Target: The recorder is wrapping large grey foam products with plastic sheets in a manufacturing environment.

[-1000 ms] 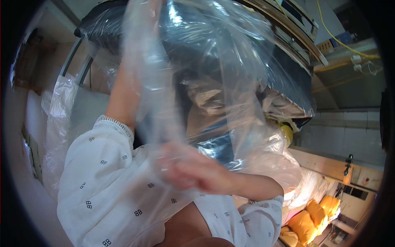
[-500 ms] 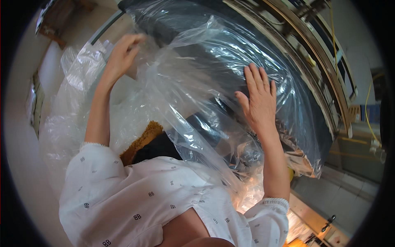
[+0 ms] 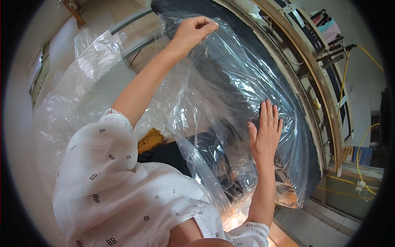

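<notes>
Clear plastic film [image 3: 242,82] lies in shiny wrinkles over a dark, flat surface [image 3: 185,8], and more of it hangs down toward my lap. My left hand [image 3: 191,35] is raised at the far side, thumb and fingers pinched on the film's edge. Lower and to the right, my right hand [image 3: 266,131] rests flat on the film, fingers stretched and thumb apart. A loose heap of the same clear film [image 3: 78,88] spreads to the left. Under the film near my body, darker shapes show only dimly.
Long curved-looking wooden rails [image 3: 306,68] of a frame run along the far right. Beyond them hang yellow cords [image 3: 343,86], and a blue box [image 3: 363,156] stands there. A fuzzy brown cushion [image 3: 150,140] is beside me. Grey bars [image 3: 131,20] cross at the upper left.
My left hand has moved right and farther away, drawing the film's edge over the dark surface. My right hand stays flat on the film. The whole view has shifted a little.
</notes>
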{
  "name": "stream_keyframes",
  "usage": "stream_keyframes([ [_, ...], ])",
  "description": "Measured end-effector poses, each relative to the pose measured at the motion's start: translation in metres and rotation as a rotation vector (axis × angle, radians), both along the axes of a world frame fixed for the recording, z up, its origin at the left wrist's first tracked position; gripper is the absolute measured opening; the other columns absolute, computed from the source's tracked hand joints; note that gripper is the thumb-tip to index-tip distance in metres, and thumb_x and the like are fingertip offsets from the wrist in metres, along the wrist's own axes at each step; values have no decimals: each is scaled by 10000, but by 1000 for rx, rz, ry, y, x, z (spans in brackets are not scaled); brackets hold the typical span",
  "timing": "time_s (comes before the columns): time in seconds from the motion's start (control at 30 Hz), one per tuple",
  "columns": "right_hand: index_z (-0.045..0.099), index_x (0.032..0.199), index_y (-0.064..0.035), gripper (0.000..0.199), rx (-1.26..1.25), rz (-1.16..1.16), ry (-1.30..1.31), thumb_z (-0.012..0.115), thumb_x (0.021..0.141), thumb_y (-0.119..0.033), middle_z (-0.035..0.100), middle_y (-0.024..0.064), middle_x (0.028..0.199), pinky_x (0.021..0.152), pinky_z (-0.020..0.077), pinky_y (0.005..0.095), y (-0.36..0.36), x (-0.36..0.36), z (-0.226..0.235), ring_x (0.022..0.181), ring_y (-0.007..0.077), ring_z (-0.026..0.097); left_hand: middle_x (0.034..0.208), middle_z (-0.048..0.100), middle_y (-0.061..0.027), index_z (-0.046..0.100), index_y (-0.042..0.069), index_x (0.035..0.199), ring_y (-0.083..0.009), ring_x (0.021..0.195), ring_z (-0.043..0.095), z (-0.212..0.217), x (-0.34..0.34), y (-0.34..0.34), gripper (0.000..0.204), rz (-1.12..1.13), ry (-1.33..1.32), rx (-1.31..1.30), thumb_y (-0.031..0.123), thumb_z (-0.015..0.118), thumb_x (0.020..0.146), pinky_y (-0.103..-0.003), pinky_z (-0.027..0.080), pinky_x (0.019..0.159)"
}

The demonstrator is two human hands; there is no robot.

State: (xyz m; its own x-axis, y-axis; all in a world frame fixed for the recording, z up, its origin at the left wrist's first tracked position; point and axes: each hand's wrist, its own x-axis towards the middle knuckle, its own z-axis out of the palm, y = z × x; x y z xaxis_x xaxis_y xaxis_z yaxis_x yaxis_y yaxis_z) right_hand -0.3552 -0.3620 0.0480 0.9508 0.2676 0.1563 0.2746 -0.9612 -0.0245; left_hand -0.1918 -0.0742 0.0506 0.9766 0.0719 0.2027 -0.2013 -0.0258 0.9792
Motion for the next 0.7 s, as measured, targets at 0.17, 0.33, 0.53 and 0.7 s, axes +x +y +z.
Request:
stream_keyframes([
  [0.17,269,1385,-54,647,128,23,26,454,885,-421,273,106,1437,1069,150,490,-2,3,4,1336,310,215,708,522,82,655,100,941,-8,636,420,2,4,6,173,-17,-166,25,238,634,839,-162,343,549],
  [0.33,345,1327,-18,616,319,58,-71,589,833,-292,269,201,1413,1062,199,456,6,19,21,1317,353,240,717,521,75,645,113,965,-6,604,400,8,6,14,158,-43,-214,16,219,619,850,-159,335,528],
  [0.53,530,960,-14,193,434,127,-133,608,784,-31,484,182,1224,942,365,375,27,51,32,1137,309,450,675,495,62,623,61,891,-25,591,429,3,1,19,114,67,-256,-54,163,623,839,-180,372,538],
  [0.7,512,942,-110,48,1135,-210,737,488,908,-132,580,3,702,463,291,151,16,41,47,509,15,423,737,559,38,592,43,852,-50,673,498,-45,-15,39,65,286,-211,-16,99,613,826,-206,424,609],
])
